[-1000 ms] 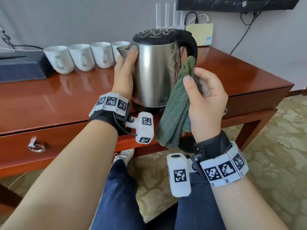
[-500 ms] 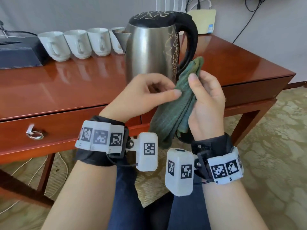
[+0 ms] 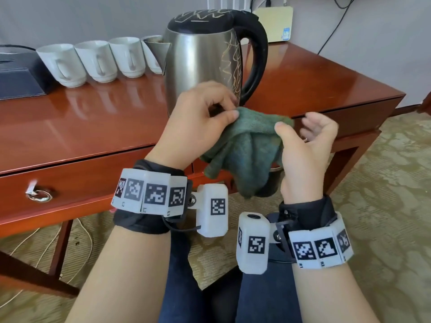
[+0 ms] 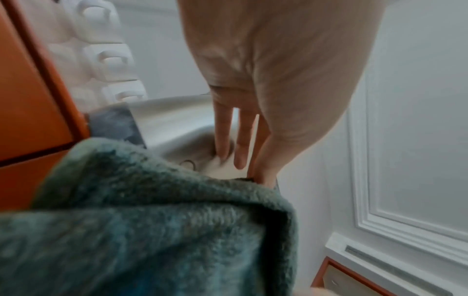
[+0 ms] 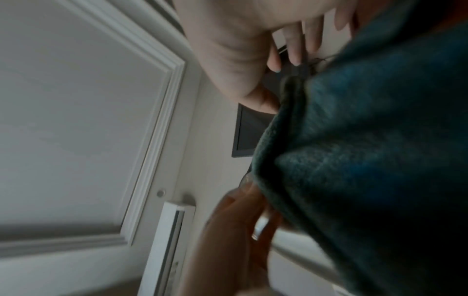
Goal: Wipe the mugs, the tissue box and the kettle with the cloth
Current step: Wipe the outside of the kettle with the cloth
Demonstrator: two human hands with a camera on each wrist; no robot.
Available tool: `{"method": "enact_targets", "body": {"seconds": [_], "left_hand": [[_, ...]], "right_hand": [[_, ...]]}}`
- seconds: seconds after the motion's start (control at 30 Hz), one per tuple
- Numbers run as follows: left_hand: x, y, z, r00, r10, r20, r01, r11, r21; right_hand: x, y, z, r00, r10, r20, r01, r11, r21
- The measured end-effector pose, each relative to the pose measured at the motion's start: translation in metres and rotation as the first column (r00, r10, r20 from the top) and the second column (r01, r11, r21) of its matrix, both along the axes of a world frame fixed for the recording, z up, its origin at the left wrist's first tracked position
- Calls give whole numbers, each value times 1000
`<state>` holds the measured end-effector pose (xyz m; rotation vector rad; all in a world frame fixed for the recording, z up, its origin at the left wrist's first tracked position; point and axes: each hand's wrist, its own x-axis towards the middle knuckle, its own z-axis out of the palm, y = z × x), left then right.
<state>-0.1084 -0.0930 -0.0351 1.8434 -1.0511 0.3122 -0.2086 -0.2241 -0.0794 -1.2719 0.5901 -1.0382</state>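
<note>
The steel kettle (image 3: 200,66) with a black lid and handle stands on the wooden desk (image 3: 93,127); it also shows in the left wrist view (image 4: 174,122). Just in front of it I hold the green cloth (image 3: 245,150) between both hands, off the desk. My left hand (image 3: 229,110) pinches the cloth's upper corner, as the left wrist view (image 4: 263,176) shows. My right hand (image 3: 296,127) hooks its thumb on the cloth's right edge (image 5: 286,96), its other fingers spread loosely. Several white mugs (image 3: 98,61) stand in a row at the back left, beside the dark tissue box (image 3: 18,75).
The desk has a drawer with a ring pull (image 3: 39,195) at the front left. A pale yellow box (image 3: 275,24) and cables sit against the wall behind the kettle. Loose cords lie on the patterned carpet (image 3: 384,183) under the desk. My knees are below the hands.
My left hand has left the kettle's side and come down to pinch the cloth. My right hand has dropped away from the kettle's handle and opened its fingers, and the cloth is spread between both hands.
</note>
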Motion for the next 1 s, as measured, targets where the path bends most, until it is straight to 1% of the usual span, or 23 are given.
{"method": "enact_targets", "body": {"seconds": [0.03,0.07,0.1,0.13,0.2,0.27,0.33,0.37,0.4,0.47,0.57,0.63,0.67,0.77,0.8,0.83,0.9,0.93,0.97,1.0], "left_hand": [[-2,-2,3,997,14,81,-17,999,36],[-4,-3,6,991,14,130,-23,997,70],[-7,-3,10,991,-5,135,-8,996,94],[-8,-3,12,992,-41,119,27,993,117],[-11,-1,16,990,-84,111,63,981,184],[-12,1,17,992,-93,90,71,973,222],[-9,5,19,994,-100,-49,108,974,202],[-7,8,19,987,-107,-123,131,969,208],[-4,11,21,977,-116,-180,159,956,245],[-1,16,24,966,-135,-221,213,899,382],[2,20,27,976,-121,-182,205,802,561],[1,21,28,980,-121,-159,194,773,604],[0,22,28,979,-128,-157,197,779,595],[1,28,27,963,-178,-202,254,852,457],[2,30,27,956,-190,-223,269,871,412],[3,32,26,951,-194,-239,276,880,386],[5,33,26,953,-177,-245,267,875,405],[4,32,27,958,-159,-237,250,868,430],[5,31,27,966,-135,-219,221,870,440],[6,30,27,977,-99,-189,171,891,420]], "right_hand": [[-2,1,1,999,-24,-24,22,995,-95],[-3,2,3,1000,-9,-24,4,983,-186],[-3,3,6,998,54,-19,-57,963,-263],[-4,4,9,987,160,-24,-159,935,-317],[-5,6,14,920,386,-66,-386,863,-326],[-6,4,14,858,500,-119,-510,799,-319],[-7,0,11,821,547,-167,-567,740,-363],[-7,-3,10,814,547,-195,-576,716,-395],[-8,-4,10,816,532,-225,-573,698,-430],[-9,-8,9,812,511,-282,-581,660,-477],[-9,-8,10,753,518,-406,-657,577,-485],[-9,-6,11,736,516,-439,-677,565,-471],[-8,-6,10,731,542,-415,-682,566,-463],[-8,-6,8,659,699,-277,-742,542,-395],[-8,-7,6,656,721,-223,-738,551,-389],[-7,-7,6,690,700,-186,-703,587,-401],[-6,-6,8,779,611,-143,-604,668,-436],[-6,-6,8,802,582,-135,-575,692,-436],[-5,-5,9,814,563,-143,-561,698,-446],[-5,-4,9,831,533,-157,-538,700,-470]]}}
